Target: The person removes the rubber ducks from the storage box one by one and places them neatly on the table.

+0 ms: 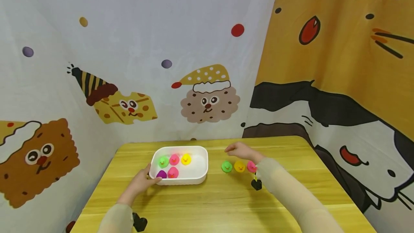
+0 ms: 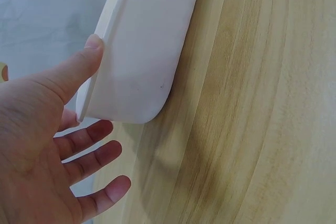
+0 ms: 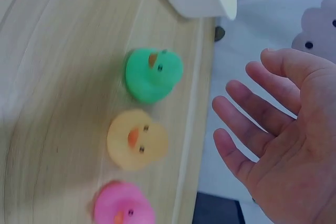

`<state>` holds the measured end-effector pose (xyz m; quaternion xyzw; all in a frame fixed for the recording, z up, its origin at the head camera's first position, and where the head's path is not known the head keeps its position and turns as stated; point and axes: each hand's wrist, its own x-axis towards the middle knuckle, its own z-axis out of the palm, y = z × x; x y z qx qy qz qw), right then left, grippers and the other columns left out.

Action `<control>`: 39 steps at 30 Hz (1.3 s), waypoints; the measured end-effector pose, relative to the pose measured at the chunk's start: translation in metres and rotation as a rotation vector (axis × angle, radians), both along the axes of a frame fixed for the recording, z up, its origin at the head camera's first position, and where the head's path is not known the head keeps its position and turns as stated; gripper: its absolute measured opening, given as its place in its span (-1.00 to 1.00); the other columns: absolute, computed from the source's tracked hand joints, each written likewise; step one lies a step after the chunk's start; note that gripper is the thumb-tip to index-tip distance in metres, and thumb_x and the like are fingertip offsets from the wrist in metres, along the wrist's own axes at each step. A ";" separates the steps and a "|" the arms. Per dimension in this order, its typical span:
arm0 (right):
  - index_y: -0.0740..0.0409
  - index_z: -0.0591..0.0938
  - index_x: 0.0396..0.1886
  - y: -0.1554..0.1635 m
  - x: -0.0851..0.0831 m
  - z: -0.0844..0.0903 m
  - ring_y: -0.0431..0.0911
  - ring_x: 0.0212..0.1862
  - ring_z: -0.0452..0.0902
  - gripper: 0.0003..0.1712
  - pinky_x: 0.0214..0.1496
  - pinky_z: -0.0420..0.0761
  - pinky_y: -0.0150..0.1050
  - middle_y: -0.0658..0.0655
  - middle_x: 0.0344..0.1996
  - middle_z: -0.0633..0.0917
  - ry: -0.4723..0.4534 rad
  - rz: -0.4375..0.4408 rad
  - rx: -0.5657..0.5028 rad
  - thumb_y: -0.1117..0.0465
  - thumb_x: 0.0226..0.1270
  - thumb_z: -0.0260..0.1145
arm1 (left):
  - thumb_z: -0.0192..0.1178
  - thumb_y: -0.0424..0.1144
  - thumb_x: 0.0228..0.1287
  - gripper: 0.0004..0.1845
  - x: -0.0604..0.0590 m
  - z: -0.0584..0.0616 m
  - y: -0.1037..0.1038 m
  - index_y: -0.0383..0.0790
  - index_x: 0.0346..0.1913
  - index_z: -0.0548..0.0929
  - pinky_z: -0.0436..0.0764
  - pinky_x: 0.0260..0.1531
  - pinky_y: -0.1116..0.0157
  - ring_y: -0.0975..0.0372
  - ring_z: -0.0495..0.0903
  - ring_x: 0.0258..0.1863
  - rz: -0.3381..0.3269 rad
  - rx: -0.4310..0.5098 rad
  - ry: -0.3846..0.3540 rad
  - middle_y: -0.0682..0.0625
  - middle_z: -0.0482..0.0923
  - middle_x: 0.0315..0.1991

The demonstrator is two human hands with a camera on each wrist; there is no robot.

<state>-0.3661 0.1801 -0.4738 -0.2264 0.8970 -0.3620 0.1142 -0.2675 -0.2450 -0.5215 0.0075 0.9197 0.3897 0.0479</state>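
At the left front corner of a white plastic box (image 1: 191, 181), my left hand (image 1: 137, 184) holds the rim. In the left wrist view its thumb (image 2: 86, 64) lies along the rim, with the other fingers spread loosely below. My right hand (image 1: 243, 151) hovers over the table, fingers loosely bent and nothing in them. Just in front of it stand a green rubber duck (image 1: 226, 167), a yellow rubber duck (image 1: 239, 166) and a pink rubber duck (image 1: 251, 167) in a row. The right sleeve partly covers the pink one.
Inside the box are a green duck (image 1: 163, 161), a yellow duck (image 1: 185, 159), a purple duck (image 1: 161, 174) and two pink ones, a back pink duck (image 1: 174, 159) and a front pink duck (image 1: 173, 173). A cartoon-printed curtain (image 1: 200, 17) hangs behind the wooden table (image 1: 194, 208).
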 end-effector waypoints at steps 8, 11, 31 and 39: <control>0.10 0.60 -0.13 -0.027 0.000 -0.002 -0.11 -0.07 0.44 -0.68 0.00 0.42 -0.16 0.01 -0.17 0.60 -0.025 0.092 0.010 0.07 0.15 0.24 | 0.20 0.26 -0.13 0.10 -0.002 -0.003 0.001 -0.36 0.33 -0.02 0.19 0.08 -0.07 -0.11 0.23 0.14 0.010 0.010 0.000 -0.32 0.25 0.16; 0.10 0.60 -0.12 -0.036 0.000 -0.001 -0.12 -0.08 0.45 -0.64 -0.01 0.43 -0.19 0.01 -0.17 0.60 -0.025 0.115 0.022 0.03 0.12 0.26 | 0.21 0.25 -0.14 0.08 -0.004 -0.003 0.002 -0.35 0.33 0.00 0.19 0.08 -0.07 -0.10 0.24 0.13 0.014 0.008 -0.004 -0.31 0.27 0.16; -0.06 0.63 -0.21 -0.094 -0.004 0.006 -0.24 -0.20 0.47 -0.74 -0.11 0.45 -0.28 -0.15 -0.28 0.61 -0.035 0.142 0.063 -0.01 0.12 0.26 | 0.27 0.12 -0.07 0.00 -0.004 -0.005 -0.002 -0.36 0.32 0.05 0.20 0.07 -0.06 -0.09 0.25 0.13 0.010 0.027 0.057 -0.33 0.25 0.16; 0.05 0.63 -0.19 -0.120 -0.004 0.008 -0.26 -0.23 0.48 -0.69 -0.16 0.46 -0.33 -0.15 -0.31 0.61 -0.007 0.190 0.082 0.01 0.12 0.26 | 0.29 -0.02 -0.02 -0.06 -0.005 -0.006 -0.005 -0.41 0.31 0.04 0.18 0.09 -0.07 -0.11 0.21 0.15 -0.012 0.022 0.054 -0.32 0.23 0.18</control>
